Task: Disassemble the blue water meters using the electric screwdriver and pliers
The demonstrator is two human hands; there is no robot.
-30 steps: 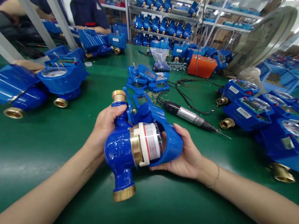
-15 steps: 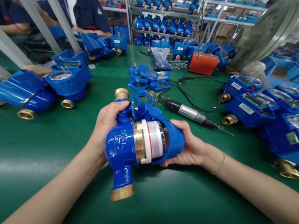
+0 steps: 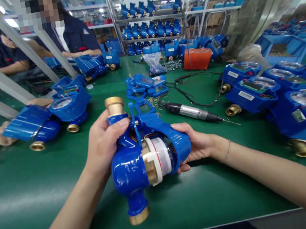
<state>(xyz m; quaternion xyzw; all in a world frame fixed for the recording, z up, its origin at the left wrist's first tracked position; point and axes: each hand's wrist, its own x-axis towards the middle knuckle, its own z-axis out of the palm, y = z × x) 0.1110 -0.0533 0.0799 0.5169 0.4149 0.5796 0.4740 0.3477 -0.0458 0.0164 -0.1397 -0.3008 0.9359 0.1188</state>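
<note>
My left hand [image 3: 103,143] wraps the neck of a blue water meter body [image 3: 128,170], just below its upper brass threaded end [image 3: 114,106]. A lower brass threaded end [image 3: 139,215] points down toward the green workbench [image 3: 38,194]. A brass ring, white collar and clear-topped register [image 3: 160,158] stick out sideways from the body. My right hand [image 3: 195,145] holds the far end of a blue hinged meter cover [image 3: 161,128], which curves around the register. Nothing but the meter is in my hands.
An electric screwdriver [image 3: 190,110] with a black cable lies just beyond my right hand, near scattered screws [image 3: 154,104]. Blue meters stand on the bench at left and right. Co-workers sit at the far left, and a fan and stocked shelves stand behind.
The meter has turned, showing more of its upper brass end. My right hand has shifted right along the cover. The view has tilted upward, bringing more of the co-workers and shelves into the picture.
</note>
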